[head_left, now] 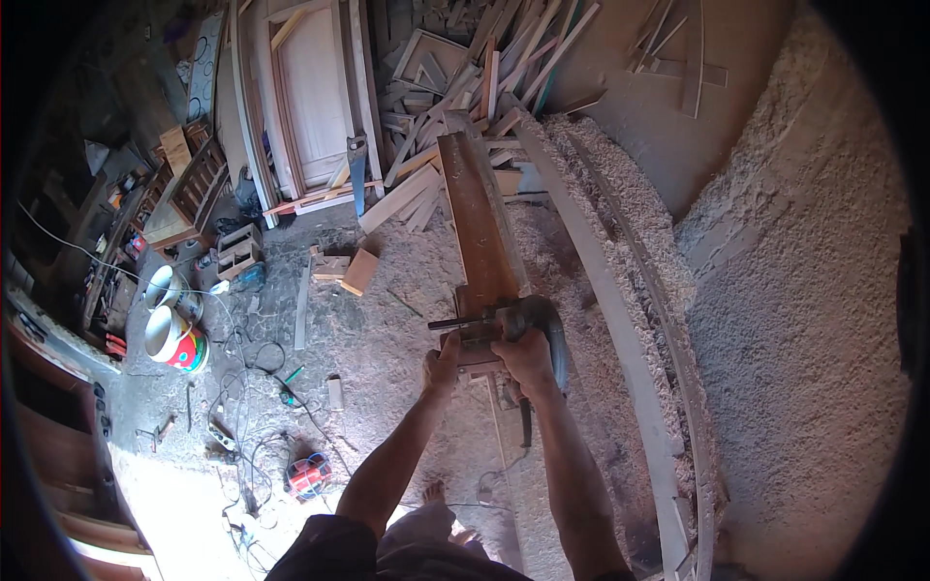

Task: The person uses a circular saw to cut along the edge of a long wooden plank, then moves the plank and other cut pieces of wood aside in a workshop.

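Brown board x1; 2 hands on 1 pwr tool.

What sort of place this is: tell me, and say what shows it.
Probably a woodworking shop: wood shavings lie thick at the right, timber offcuts are heaped farther off, and a hand saw is near them.

No wording or number can be read. Toward nine o'clock, a white, round plastic bucket bears a red and green printed label on its outer wall, its details too small and blurred to make out. Between ten and eleven o'clock, a pale, flat panel carries dark curved lines; whether these are lettering or ornament cannot be told.
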`<state>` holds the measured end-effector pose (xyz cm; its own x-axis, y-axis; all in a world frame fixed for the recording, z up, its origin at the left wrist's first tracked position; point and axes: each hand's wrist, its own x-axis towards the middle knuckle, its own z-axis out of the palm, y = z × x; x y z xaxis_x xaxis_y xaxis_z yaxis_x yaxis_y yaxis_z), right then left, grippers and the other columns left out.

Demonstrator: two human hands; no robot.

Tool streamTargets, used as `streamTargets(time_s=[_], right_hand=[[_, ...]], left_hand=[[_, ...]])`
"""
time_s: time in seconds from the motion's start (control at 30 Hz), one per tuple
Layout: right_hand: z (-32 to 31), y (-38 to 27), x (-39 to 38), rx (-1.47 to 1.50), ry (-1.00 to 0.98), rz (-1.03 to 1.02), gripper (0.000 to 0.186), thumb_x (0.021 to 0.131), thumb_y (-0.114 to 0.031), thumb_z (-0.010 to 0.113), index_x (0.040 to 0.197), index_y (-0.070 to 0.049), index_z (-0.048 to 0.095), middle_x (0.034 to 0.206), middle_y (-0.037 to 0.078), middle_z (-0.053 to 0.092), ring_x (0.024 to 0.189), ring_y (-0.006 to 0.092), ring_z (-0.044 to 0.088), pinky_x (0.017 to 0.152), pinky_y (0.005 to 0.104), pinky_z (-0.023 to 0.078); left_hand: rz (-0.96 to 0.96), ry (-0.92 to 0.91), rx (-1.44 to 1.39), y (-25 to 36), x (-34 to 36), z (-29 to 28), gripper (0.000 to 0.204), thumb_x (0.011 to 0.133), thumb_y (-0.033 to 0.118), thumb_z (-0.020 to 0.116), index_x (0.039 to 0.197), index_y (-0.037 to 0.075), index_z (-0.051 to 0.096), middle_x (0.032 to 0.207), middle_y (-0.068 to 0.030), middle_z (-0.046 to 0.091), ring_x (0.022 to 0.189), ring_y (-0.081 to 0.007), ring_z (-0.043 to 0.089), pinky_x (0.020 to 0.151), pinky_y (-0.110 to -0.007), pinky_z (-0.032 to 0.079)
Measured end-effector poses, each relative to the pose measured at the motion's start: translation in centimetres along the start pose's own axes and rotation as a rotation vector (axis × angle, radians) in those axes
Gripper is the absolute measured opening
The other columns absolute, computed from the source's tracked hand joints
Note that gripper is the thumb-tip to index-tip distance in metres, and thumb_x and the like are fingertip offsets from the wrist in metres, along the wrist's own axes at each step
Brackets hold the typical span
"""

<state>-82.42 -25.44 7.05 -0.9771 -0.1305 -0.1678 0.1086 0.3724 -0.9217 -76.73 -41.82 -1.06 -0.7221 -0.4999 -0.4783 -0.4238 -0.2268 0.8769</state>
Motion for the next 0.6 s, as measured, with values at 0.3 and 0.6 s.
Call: streamTargets(time_s=[0.3,0.6], right_hand=[[1.4,-0.9,3.4,0.042,0.03,-0.036,0.014,0.078,-0.005,0.075,0.09,-0.002,0.068,0.07,0.0,0.061,0.058,0.0087,0.057,0.05,0.0315,0.045],[2.4,-0.6,7.4,0.116,-0.028,-0.024,0.013,0.081,-0.001,0.072,0.094,-0.002,0.067,0.067,-0.001,0.058,0.053,0.0079,0.055,0.043,0.0286,0.04]], left_hand=[[0.01,0.037,0.024,0.9,4.4,0.5,0.088,0.08,0.075,0.071,0.1,-0.01,0.062,0.081,-0.0122,0.065,0.062,-0.0167,0.059,0.052,-0.033,0.046],[-0.003,-0.008,0.024,2.3,7.5,0.8,0.092,0.08,0.075,0.071,0.102,-0.013,0.064,0.093,-0.0189,0.068,0.082,-0.0221,0.065,0.069,-0.036,0.052]])
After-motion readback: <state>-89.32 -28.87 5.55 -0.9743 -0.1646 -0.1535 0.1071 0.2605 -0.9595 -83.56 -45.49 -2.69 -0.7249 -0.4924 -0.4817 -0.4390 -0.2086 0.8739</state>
